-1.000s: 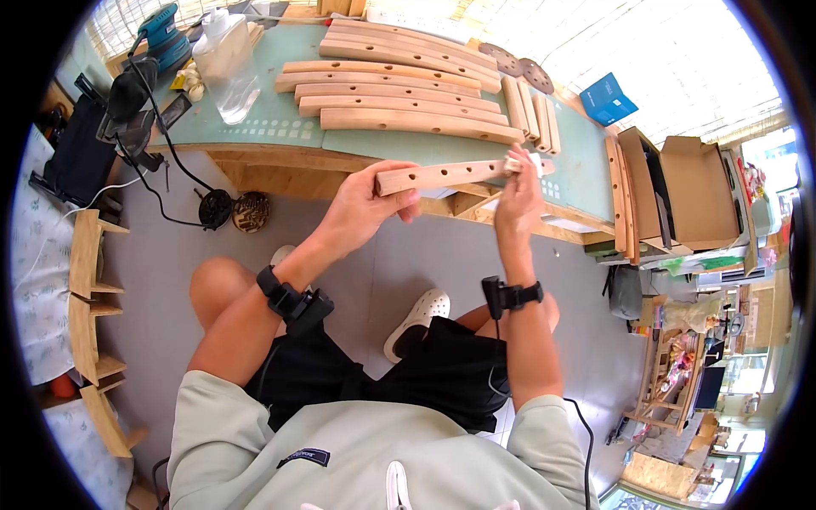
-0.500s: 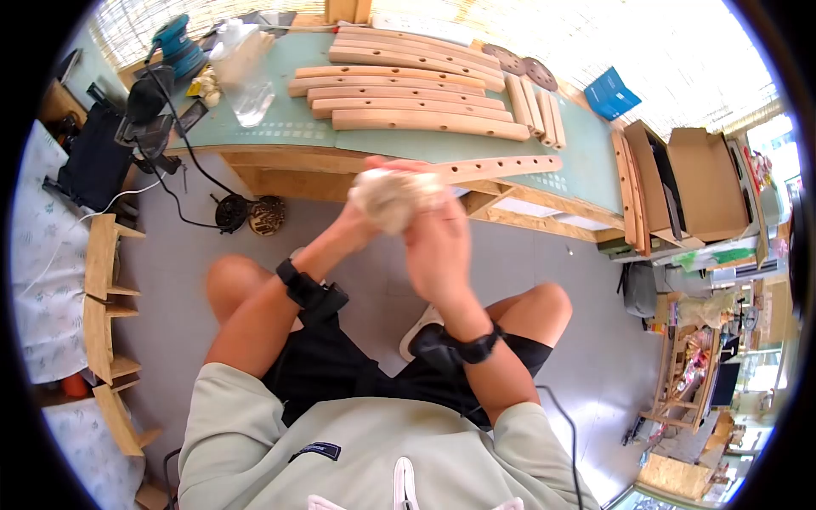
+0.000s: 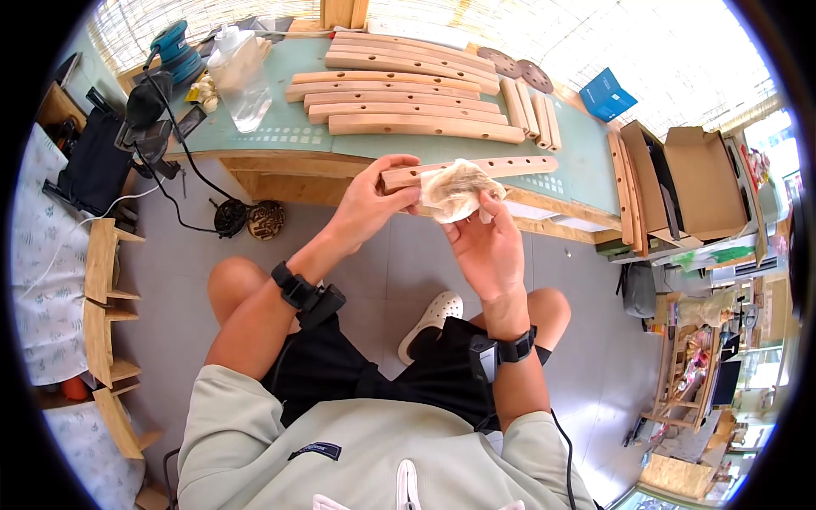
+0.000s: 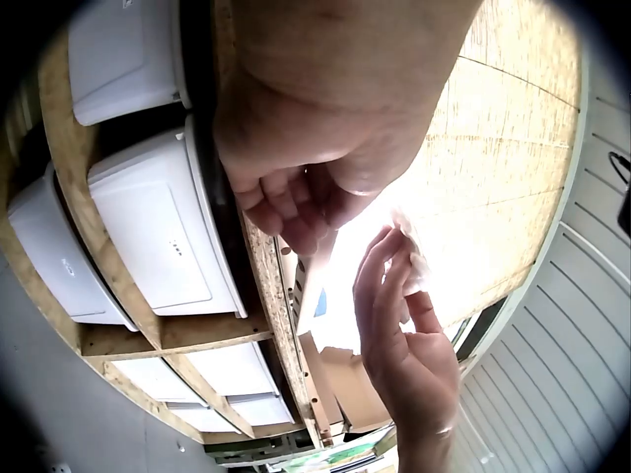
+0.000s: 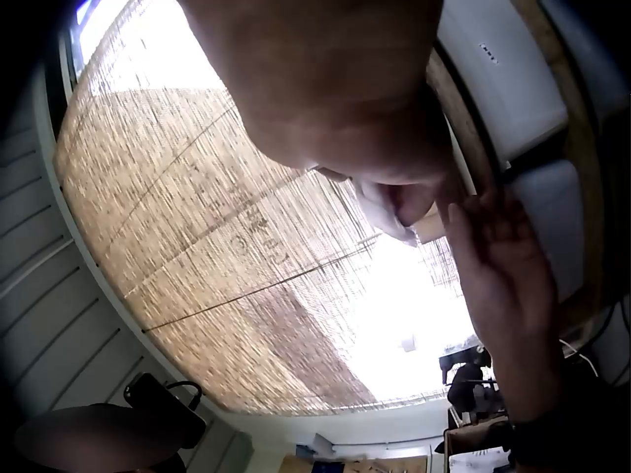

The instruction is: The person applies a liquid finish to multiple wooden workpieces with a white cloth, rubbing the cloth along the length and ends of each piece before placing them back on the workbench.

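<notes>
In the head view my left hand [image 3: 365, 204] grips the near end of a wooden slat [image 3: 527, 166] with a row of holes, thumb in front and fingers behind. My right hand [image 3: 489, 255] pinches a crumpled, stained whitish cloth [image 3: 459, 189], which lies over part of the slat close to the left hand. The slat points right, in front of the bench edge. In the left wrist view the right hand [image 4: 409, 345] shows its palm side with the pale cloth at its fingertips. Glare hides most of the slat there.
Several drilled wooden slats [image 3: 425, 125] lie on the green-topped bench [image 3: 297, 140], with short wooden pieces [image 3: 544, 119] beside them. A clear plastic bottle [image 3: 240, 85] and a blue sander [image 3: 174, 51] stand at left. An open cardboard box [image 3: 701, 183] stands at right.
The right hand with the cloth moved from the slat's far end to the left hand, then slightly back right. The left hand keeps its grip on the slat.
</notes>
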`<state>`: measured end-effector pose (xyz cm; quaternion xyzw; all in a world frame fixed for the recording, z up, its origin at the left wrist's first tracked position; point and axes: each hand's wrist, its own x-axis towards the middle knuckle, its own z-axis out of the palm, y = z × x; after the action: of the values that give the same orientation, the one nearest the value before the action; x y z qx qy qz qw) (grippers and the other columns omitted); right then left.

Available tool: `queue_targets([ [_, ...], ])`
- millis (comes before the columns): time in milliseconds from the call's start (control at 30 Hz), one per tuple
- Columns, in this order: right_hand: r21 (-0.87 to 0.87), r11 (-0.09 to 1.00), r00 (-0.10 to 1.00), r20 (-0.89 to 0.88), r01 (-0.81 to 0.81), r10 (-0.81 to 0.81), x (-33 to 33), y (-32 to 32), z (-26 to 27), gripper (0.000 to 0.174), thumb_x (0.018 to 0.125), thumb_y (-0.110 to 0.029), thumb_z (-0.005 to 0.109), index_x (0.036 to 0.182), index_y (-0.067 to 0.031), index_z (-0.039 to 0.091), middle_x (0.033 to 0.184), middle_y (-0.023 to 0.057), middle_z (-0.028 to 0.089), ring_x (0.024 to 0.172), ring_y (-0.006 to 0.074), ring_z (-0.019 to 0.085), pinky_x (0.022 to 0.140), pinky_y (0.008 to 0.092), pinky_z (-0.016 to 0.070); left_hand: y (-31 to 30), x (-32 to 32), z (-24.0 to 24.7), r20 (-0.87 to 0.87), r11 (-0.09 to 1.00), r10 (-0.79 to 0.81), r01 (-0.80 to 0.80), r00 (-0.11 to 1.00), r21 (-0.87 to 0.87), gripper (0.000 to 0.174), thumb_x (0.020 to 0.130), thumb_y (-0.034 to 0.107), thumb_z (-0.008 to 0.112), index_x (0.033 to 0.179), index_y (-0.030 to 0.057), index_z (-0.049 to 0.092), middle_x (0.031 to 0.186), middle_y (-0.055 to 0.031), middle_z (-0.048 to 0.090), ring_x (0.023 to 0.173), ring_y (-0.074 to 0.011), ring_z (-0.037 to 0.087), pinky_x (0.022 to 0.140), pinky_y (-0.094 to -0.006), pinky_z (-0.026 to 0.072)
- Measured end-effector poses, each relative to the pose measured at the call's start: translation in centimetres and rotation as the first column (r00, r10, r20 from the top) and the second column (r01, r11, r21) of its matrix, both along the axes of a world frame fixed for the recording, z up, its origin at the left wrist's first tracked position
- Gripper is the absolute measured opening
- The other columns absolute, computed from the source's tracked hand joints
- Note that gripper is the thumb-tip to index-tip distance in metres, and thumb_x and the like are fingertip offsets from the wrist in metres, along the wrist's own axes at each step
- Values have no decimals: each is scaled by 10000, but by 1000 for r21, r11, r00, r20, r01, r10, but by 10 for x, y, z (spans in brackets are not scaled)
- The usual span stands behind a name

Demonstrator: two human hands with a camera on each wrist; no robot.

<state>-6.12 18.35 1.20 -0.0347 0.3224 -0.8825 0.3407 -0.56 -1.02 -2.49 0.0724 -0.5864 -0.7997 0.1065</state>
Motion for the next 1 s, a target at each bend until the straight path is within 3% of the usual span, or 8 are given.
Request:
queue_targets([
  [167, 57, 962, 950, -181, 268, -254, -47, 40, -10, 286, 1034, -67, 545, 1318, -44, 574, 1284, 100, 630, 1170, 243, 635, 1015, 413, 539, -8, 0, -9, 38, 993, -30, 34, 999, -114, 320, 1002, 155, 672, 1276, -5, 625, 1004, -38, 676, 840, -101, 646, 805, -257, 549],
  [233, 118, 735, 631, -613, 668, -476, -95, 63, -25, 296, 1048, -5, 475, 1323, -20, 584, 1345, 108, 635, 1231, 253, 625, 1091, 395, 504, -14, 0, -12, 114, 998, -44, 50, 992, -49, 317, 1007, 196, 673, 1260, 9, 633, 882, -7, 642, 778, -83, 603, 744, -236, 512],
  [300, 92, 440, 185, -967, 893, -174, -133, 81, -24, 317, 1037, 35, 455, 1306, -17, 613, 1389, 126, 642, 1256, 240, 623, 1103, 355, 469, -15, 2, -8, 120, 996, -76, 80, 990, -31, 321, 1010, 218, 671, 1256, 14, 636, 841, 5, 620, 759, -79, 586, 725, -234, 495],
  [400, 223, 321, 181, -971, 921, 154, -154, 88, -22, 342, 1020, 42, 460, 1306, -39, 629, 1410, 124, 649, 1272, 223, 622, 1094, 323, 452, -16, 4, -1, 128, 994, -108, 106, 986, 20, 312, 1011, 216, 673, 1253, 22, 642, 812, 15, 604, 740, -76, 569, 706, -240, 482],
  [533, 240, 312, 94, -903, 919, 418, -169, 80, -42, 347, 986, 29, 467, 1274, -38, 648, 1395, 159, 642, 1305, 337, 601, 1105, 391, 460, -14, 4, 7, 75, 988, -153, 155, 985, -19, 306, 998, 124, 687, 1284, 27, 639, 840, 4, 625, 733, -79, 574, 689, -241, 487],
  [667, 274, 201, 159, -878, 940, 451, -144, 56, -40, 334, 958, 34, 485, 1222, -53, 671, 1360, 125, 671, 1290, 353, 609, 1087, 418, 487, -13, 4, 2, 71, 986, -164, 165, 984, -12, 346, 985, 63, 690, 1323, 28, 626, 874, -4, 641, 750, -84, 592, 690, -246, 499],
  [967, 126, 591, -178, -885, 797, 430, 17, -70, -38, 444, 807, 33, 632, 1237, -56, 692, 1334, 130, 687, 1271, 286, 640, 1109, 431, 484, -14, 2, -32, -33, 989, -119, 116, 992, -87, 343, 983, 38, 676, 1319, 15, 614, 1027, -50, 690, 879, -132, 657, 780, -279, 558],
  [1000, 175, 653, -139, -906, 736, 399, 27, -77, -36, 442, 814, 27, 620, 1248, -29, 681, 1344, 140, 678, 1277, 277, 632, 1121, 414, 467, -18, 4, -41, -11, 913, -179, 171, 984, 371, 372, 976, 57, 685, 1337, 22, 601, 1094, -58, 688, 946, -139, 661, 818, -286, 564],
])
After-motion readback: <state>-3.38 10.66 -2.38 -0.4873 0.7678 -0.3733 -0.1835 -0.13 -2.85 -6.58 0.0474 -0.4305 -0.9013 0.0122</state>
